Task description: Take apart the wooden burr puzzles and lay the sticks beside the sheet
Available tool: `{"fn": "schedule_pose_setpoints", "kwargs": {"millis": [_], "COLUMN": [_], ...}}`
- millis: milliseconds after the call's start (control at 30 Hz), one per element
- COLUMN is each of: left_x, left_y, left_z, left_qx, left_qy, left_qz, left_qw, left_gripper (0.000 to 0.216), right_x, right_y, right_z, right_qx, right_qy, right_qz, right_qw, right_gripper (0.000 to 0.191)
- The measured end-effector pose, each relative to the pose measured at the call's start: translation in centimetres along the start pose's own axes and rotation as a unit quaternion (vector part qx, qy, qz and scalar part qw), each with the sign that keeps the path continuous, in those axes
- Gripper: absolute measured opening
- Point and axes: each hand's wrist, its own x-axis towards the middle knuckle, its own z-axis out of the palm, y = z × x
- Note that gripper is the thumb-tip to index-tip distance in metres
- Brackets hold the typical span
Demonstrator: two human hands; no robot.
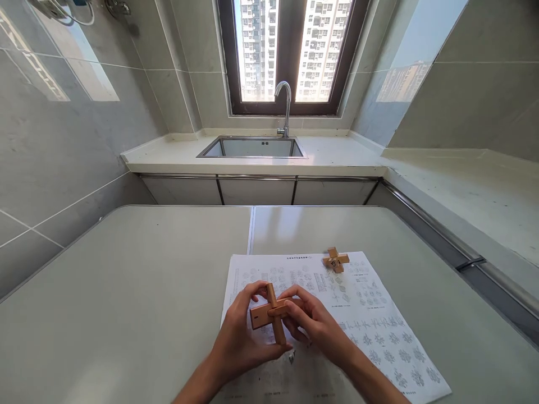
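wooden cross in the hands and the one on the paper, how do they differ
The left hand and right hand hold the nearer cross; the farther cross rests on the paper. The nearer cross shows a tiny dark mark at one end, the farther cross a bolder one near its middle. Both are wooden, with crossing bars.

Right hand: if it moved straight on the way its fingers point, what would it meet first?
The right hand would first meet the wooden assembly, which it touches. Past that, the left hand seems next, though depth is unclear.
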Motion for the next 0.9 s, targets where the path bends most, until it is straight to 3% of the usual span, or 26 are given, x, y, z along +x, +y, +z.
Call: {"fn": "schedule_pose_setpoints", "kwargs": {"millis": [333,633,900], "left_x": [0.3,0.1,0.2], "left_y": [0.7,0.6,1.0], "left_z": [-0.3,0.0,-0.3], "left_qx": [-0.025,-0.037,-0.047], "left_qy": [0.006,0.002,-0.013], "left_qz": [-0.011,-0.014,-0.022], "left_qw": [1.0,0.999,0.999], "left_gripper": [0.093,0.095,0.097], "right_x": [-0.2,-0.5,-0.3], "right_y": [0.4,0.8,1.2], "right_z": [0.5,1.0,0.3], "right_qx": [0.036,0.043,0.075], "right_qy": [-0.005,0.035,-0.007], "right_qz": [0.008,0.004,0.02], "right_qw": [0.999,0.998,0.997], "right_gripper": [0.043,0.041,0.035]}}
